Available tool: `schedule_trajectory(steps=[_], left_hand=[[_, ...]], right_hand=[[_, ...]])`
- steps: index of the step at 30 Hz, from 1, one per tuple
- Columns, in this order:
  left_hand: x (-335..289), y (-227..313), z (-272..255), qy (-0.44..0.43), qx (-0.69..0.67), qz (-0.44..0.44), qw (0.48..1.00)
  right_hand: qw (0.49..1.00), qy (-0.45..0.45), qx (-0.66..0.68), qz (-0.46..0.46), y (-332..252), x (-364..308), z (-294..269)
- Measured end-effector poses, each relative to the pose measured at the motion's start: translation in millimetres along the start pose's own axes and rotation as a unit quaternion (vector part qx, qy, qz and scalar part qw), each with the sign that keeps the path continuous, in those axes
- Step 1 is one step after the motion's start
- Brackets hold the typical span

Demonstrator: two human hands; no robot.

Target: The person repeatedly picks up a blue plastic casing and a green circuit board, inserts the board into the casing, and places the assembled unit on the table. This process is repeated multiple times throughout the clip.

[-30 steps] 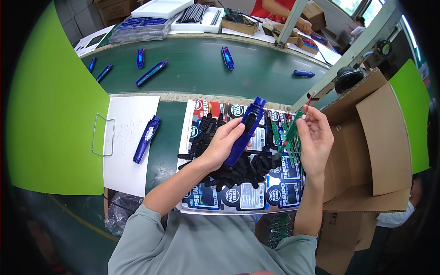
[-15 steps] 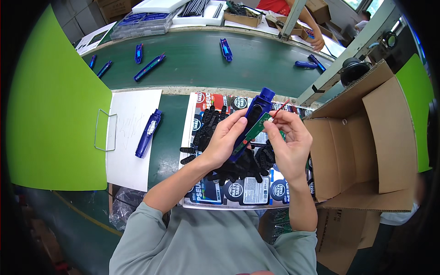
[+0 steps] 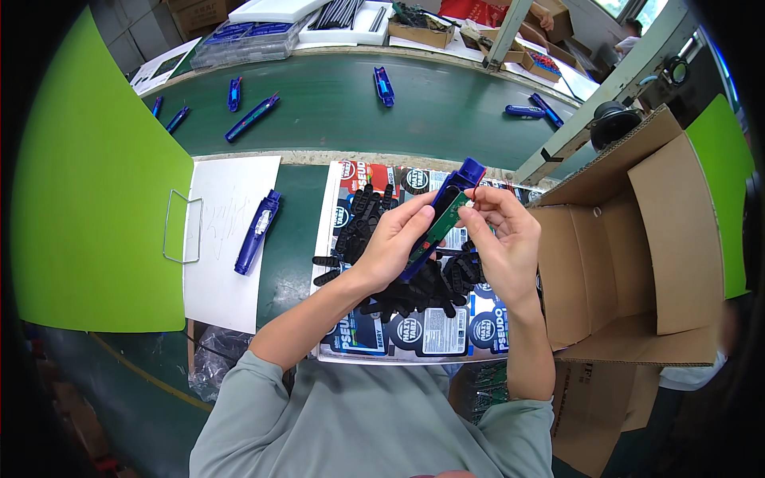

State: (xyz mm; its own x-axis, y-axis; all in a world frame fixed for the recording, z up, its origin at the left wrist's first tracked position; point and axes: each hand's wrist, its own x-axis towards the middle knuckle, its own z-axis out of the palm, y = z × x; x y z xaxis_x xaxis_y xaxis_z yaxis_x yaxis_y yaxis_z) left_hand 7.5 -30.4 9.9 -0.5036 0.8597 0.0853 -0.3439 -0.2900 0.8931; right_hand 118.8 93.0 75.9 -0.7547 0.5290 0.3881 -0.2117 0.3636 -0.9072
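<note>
My left hand [image 3: 396,243] is closed around a long blue plastic housing [image 3: 468,174], held tilted with its open side up. A narrow green circuit board [image 3: 443,225] lies along the housing's opening; whether it is fully seated cannot be told. My right hand [image 3: 510,243] pinches the board's upper end, near a white connector and a red wire. Below both hands, a pile of small black ribbed parts [image 3: 418,288] covers part of a printed sheet [image 3: 374,331]. To the left, another blue housing [image 3: 257,231] rests across a white paper's edge.
An open cardboard box [image 3: 598,263] stands close by my right arm. At left rises a bright green panel [image 3: 96,199] with a wire loop. Beyond, several blue housings lie on a green conveyor belt [image 3: 319,103]. A metal post [image 3: 594,103] slants at far right.
The board and housing have come closer together, and less red wire shows. Blue housings on the belt have shifted left. Another person's arm at the back has drawn away.
</note>
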Motion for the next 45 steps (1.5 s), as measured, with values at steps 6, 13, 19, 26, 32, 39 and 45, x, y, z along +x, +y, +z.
schedule_trajectory(steps=[6,13,19,26,32,39,45], left_hand=[[1,0,3,-0.004,-0.016,-0.002,1.0],[4,3,5,-0.004,0.002,0.013,1.0],[2,4,7,-0.001,-0.004,0.015,1.0],[3,4,7,0.0,0.0,0.022,1.0],[3,4,8,-0.002,-0.004,0.021,1.0],[3,5,13,0.001,-0.012,0.019,1.0],[3,-3,15,0.008,-0.004,0.029,1.0]], right_hand=[[0.997,0.001,-0.069,-0.036,-1,2,-2],[0.995,0.044,-0.076,-0.054,-8,-1,-3],[0.994,0.049,-0.078,-0.058,-9,-4,-3],[0.995,0.038,-0.077,-0.053,-7,-5,-2],[0.996,0.023,-0.076,-0.045,-9,-4,-4],[0.972,0.019,-0.203,-0.117,-13,-1,-5],[0.937,0.08,-0.291,-0.176,-6,-1,5]])
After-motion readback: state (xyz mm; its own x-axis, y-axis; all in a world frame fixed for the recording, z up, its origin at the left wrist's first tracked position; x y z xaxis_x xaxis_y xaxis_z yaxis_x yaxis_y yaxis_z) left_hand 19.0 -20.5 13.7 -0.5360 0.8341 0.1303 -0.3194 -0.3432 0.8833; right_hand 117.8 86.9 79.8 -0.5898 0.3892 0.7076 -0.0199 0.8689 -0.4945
